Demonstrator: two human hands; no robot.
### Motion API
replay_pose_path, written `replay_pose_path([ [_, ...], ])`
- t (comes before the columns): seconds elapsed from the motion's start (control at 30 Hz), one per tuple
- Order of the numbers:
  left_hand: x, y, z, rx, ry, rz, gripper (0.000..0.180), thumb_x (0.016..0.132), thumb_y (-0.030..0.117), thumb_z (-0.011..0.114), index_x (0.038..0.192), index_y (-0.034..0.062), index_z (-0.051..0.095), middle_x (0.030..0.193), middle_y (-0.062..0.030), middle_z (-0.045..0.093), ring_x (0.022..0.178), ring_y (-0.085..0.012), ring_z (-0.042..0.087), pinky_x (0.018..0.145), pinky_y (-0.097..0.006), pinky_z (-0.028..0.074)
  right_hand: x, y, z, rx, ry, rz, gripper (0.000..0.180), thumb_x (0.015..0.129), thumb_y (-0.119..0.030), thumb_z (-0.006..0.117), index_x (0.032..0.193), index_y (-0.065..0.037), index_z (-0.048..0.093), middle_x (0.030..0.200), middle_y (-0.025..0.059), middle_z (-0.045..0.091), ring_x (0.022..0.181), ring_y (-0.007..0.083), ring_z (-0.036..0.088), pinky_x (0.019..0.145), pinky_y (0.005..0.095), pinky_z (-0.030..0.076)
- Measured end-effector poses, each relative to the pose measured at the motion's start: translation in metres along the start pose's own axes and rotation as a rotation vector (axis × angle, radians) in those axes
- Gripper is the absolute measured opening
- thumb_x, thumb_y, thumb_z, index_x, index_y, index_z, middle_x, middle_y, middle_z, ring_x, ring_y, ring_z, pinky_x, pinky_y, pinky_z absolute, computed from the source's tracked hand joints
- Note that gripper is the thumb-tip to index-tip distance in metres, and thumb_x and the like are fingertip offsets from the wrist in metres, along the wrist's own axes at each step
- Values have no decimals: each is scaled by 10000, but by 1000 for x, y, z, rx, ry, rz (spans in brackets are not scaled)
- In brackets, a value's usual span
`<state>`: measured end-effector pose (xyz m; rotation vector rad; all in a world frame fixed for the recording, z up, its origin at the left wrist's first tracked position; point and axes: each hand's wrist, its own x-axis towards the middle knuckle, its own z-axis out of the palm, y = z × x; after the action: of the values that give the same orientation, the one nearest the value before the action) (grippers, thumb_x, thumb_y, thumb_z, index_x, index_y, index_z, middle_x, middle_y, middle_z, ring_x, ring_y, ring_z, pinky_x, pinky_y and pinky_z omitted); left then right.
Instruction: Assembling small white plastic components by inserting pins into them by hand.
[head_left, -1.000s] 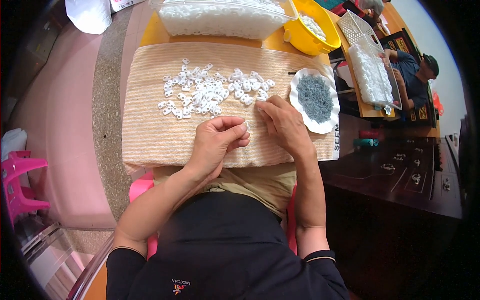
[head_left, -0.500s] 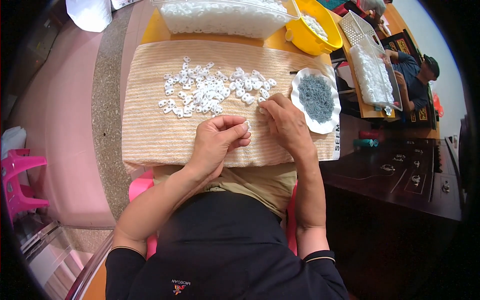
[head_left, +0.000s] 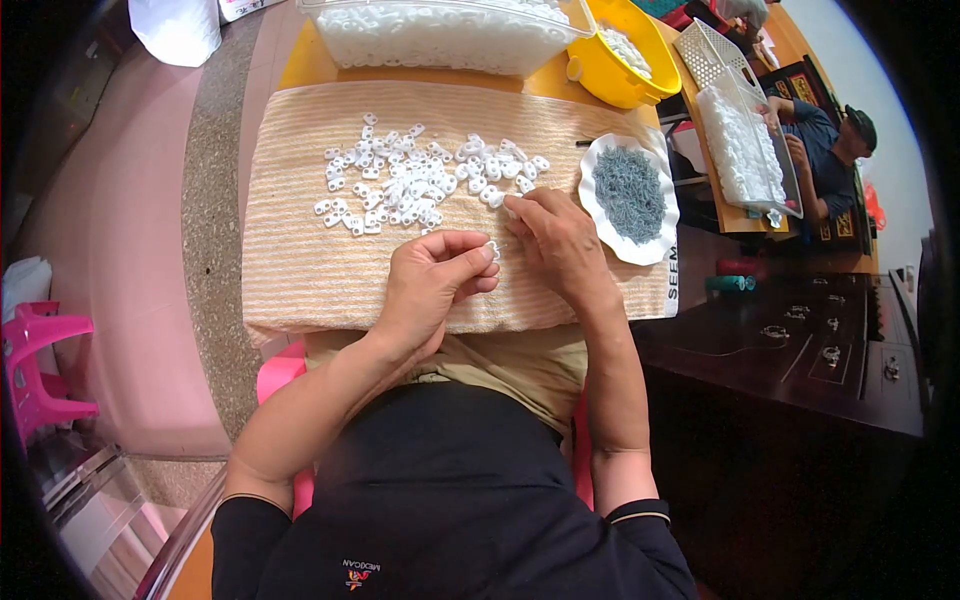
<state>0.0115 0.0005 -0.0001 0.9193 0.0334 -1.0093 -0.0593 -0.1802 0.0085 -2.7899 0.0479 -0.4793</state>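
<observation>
My left hand [head_left: 440, 278] pinches a small white plastic piece [head_left: 493, 247] between thumb and index finger, above the striped towel [head_left: 300, 275]. Its other fingers are curled in. My right hand [head_left: 560, 245] reaches down at the near right edge of the right-hand group of white two-holed plastic pieces [head_left: 490, 165]. The fingers there are bent together, and what they hold, if anything, is hidden beneath them. A bigger scattered pile of the same white pieces [head_left: 405, 180] lies to the left. Right of my right hand is a scalloped white plate [head_left: 648, 250] full of grey screws.
A clear bin [head_left: 430, 62] of white pieces and a yellow basin [head_left: 655, 85] stand at the towel's far edge. Another person [head_left: 825, 150] sits at the right beside a second clear bin [head_left: 745, 150]. Dark furniture [head_left: 760, 350] is at my right, a pink stool [head_left: 45, 350] far left.
My right hand has shifted slightly left and farther away, its fingertips now by the pieces at the group's edge. My left hand has stayed nearly still with its white piece.
</observation>
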Motion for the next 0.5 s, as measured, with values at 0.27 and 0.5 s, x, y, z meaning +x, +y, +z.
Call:
replay_pose_path([
  [0.27,0,0,-2,27,-27,-8,128,889,61,654,996,-7,636,855,-70,650,765,-131,643,716,-261,572,0,-7,-6,-42,-75,63,183,844,-74,634,1025,-48,632,889,112,623,838,291,612,730,381,490],
  [0.5,0,1,1,0,-9,-2,139,872,43,662,983,-35,627,838,-81,645,726,-135,643,689,-252,575,-7,4,-3,150,41,132,235,792,-27,682,1023,-14,638,840,118,636,759,266,631,692,335,503],
])
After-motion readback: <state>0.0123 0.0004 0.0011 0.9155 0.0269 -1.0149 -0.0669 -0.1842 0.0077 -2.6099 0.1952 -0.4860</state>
